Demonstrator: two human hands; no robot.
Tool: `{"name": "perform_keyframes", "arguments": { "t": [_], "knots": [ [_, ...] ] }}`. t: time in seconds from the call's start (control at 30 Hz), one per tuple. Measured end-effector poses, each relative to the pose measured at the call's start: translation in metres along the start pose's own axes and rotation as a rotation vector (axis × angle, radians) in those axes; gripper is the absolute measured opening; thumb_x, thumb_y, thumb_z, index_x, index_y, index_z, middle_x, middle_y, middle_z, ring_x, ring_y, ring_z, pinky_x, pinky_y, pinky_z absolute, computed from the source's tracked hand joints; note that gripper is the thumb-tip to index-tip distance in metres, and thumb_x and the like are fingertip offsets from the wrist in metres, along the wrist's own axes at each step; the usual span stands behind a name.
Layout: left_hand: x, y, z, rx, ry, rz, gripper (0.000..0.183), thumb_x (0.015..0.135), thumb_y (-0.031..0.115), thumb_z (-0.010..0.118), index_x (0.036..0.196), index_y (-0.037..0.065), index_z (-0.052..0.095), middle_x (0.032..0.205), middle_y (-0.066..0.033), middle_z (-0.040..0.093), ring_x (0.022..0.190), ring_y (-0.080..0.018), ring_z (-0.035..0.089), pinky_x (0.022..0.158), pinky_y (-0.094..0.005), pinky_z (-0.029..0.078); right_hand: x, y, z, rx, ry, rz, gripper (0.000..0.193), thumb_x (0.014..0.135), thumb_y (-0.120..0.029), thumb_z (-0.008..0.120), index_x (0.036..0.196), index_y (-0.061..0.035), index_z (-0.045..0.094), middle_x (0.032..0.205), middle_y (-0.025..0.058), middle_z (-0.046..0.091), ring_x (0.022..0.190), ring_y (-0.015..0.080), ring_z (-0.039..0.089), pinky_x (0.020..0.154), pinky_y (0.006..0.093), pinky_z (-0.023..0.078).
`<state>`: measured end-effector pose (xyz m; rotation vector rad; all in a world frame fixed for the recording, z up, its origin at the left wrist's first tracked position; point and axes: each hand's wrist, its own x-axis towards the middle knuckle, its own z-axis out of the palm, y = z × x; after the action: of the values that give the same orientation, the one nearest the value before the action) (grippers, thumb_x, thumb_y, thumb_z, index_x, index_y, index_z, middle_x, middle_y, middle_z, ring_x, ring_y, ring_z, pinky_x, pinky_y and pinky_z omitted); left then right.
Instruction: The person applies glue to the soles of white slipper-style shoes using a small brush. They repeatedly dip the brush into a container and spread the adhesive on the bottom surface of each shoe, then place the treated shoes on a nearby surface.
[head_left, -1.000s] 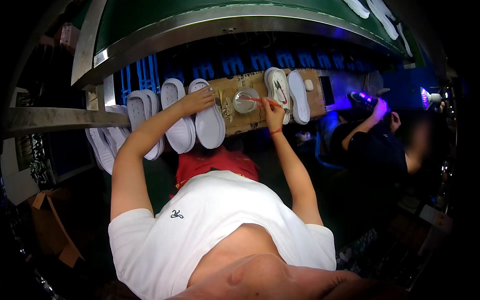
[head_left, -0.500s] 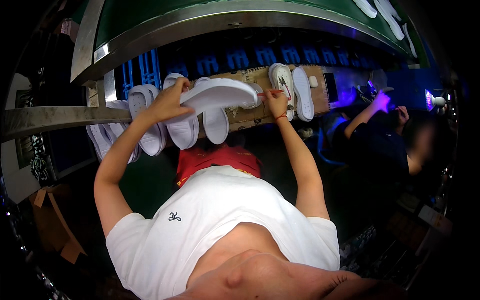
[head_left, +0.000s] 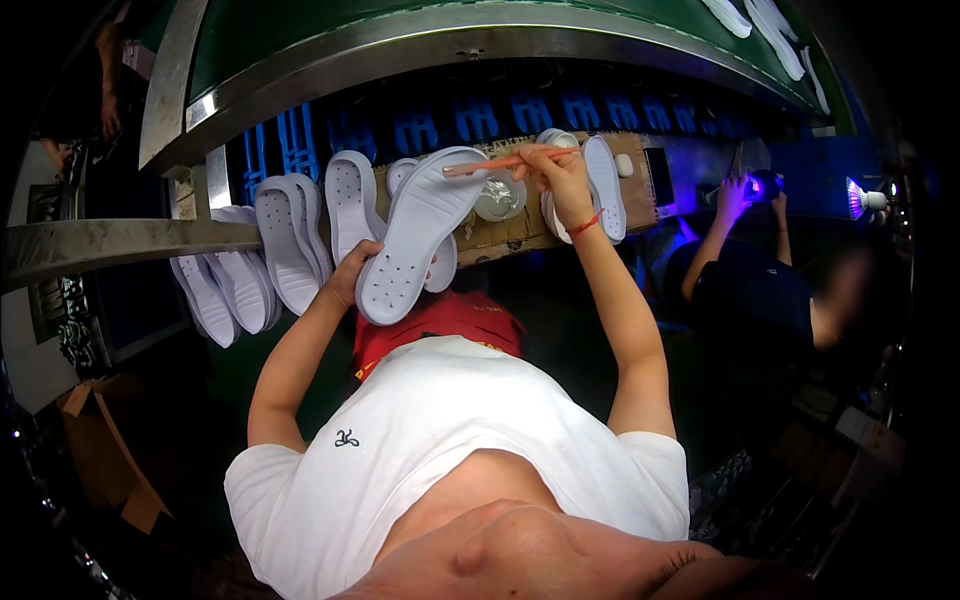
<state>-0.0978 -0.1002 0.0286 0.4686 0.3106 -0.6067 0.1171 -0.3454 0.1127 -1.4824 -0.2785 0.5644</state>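
My left hand [head_left: 357, 272] grips a white shoe sole [head_left: 418, 228] along its lower left side, with its studded inner face turned up. Closed around a thin orange brush [head_left: 503, 163] is my right hand [head_left: 566, 184]. The tip of that brush lies over the upper end of the sole; whether it touches is hard to see. A small clear cup [head_left: 500, 197] holding something whitish stands just under the brush. Behind the held sole, other white soles are partly hidden. Another sole [head_left: 351, 205] lies to its left.
Several more white soles [head_left: 290, 243] are lined up at the left. Cardboard [head_left: 515, 236] covers the bench, with one sole [head_left: 606, 188] on its right. A metal rail [head_left: 130, 246] juts in from the left. At the right a co-worker [head_left: 750, 290] sits under purple light.
My left hand has moved down, and the sole has turned from edge-on to face up. My right hand has lifted the brush from near the cup to over the sole.
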Motion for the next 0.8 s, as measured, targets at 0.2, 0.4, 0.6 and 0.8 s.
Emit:
{"name": "perform_keyframes", "arguments": {
  "t": [0.2,0.4,0.6,0.8],
  "knots": [
    [-0.001,0.012,0.023,-0.026,-0.081,-0.140,0.077,0.074,0.041,0.042,0.131,-0.010,0.037,0.118,-0.0263,0.052,0.098,-0.0381,0.060,0.083,-0.0451,0.053,0.020,-0.053,0.022,-0.667,-0.368,-0.523,0.016,0.082,-0.016,0.068,0.093,-0.0046,0.072,0.078,0.0064,0.068,0.067,0.0145,0.058,0.063,0.0259,0.048],
    [0.012,0.018,0.045,-0.076,-0.221,-0.100,0.078,0.075,0.043,0.042,0.134,-0.008,0.034,0.119,-0.0277,0.049,0.092,-0.0392,0.060,0.077,-0.0465,0.055,0.051,-0.074,0.011,-0.795,-0.564,-0.584,0.013,0.080,-0.017,0.069,0.091,-0.0105,0.074,0.080,0.0055,0.066,0.080,0.0172,0.061,0.072,0.0283,0.050],
    [0.015,0.011,0.054,-0.138,-0.243,0.055,0.076,0.078,0.043,0.040,0.135,-0.007,0.035,0.118,-0.0269,0.051,0.092,-0.0382,0.060,0.083,-0.0450,0.053,0.031,-0.075,-0.042,-0.959,-0.228,-0.585,0.016,0.084,-0.016,0.066,0.095,-0.0044,0.072,0.080,0.0074,0.068,0.074,0.0168,0.065,0.069,0.0266,0.051],
    [0.024,0.009,0.049,0.002,-0.071,0.137,0.068,0.085,0.042,0.031,0.133,-0.005,0.040,0.119,-0.0230,0.056,0.100,-0.0335,0.062,0.087,-0.0432,0.052,-0.022,-0.024,-0.024,-0.516,-0.034,-0.346,0.014,0.086,-0.014,0.063,0.093,-0.0042,0.072,0.081,0.0068,0.069,0.072,0.0170,0.065,0.069,0.0270,0.049]
  ]
}}
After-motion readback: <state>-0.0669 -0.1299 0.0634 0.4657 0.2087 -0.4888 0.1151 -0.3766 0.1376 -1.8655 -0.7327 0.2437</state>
